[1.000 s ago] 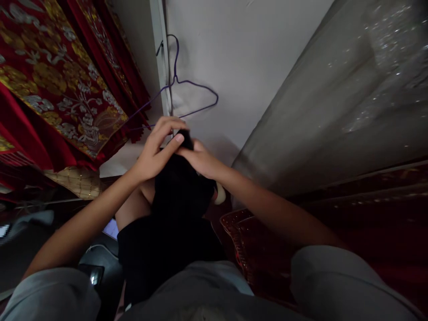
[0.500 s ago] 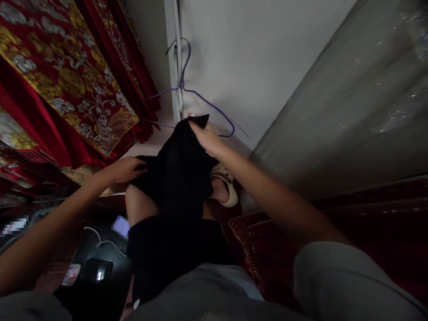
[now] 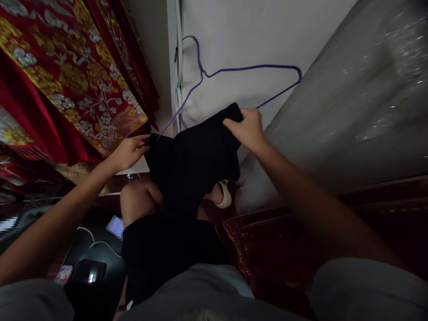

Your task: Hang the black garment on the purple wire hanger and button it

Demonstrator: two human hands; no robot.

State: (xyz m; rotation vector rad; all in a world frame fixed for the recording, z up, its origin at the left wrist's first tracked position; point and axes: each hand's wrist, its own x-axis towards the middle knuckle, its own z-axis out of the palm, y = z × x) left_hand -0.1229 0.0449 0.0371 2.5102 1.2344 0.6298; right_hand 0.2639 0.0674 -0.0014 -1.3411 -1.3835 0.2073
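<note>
A black garment [image 3: 195, 156] is stretched between my two hands in front of a white wall. My left hand [image 3: 129, 150] pinches its left edge, close to the lower arm of a purple wire hanger [image 3: 240, 69]. My right hand [image 3: 246, 128] grips the garment's upper right corner, just under the hanger's right arm. The hanger hangs from its hook by a white cable strip on the wall. The garment's lower part drapes over my knee.
Red and gold patterned fabric [image 3: 63, 76] hangs at the left. A grey glittery cloth [image 3: 351, 102] covers the right. Below lie a dark laptop [image 3: 90, 263] with a phone [image 3: 115, 226] and white cable, a red cushion [image 3: 267, 240] and a cream sandal [image 3: 223, 196].
My hands have moved apart, spreading the black garment wide. My right hand went up and right with its corner. The hanger has swung, its arms now spread across the wall.
</note>
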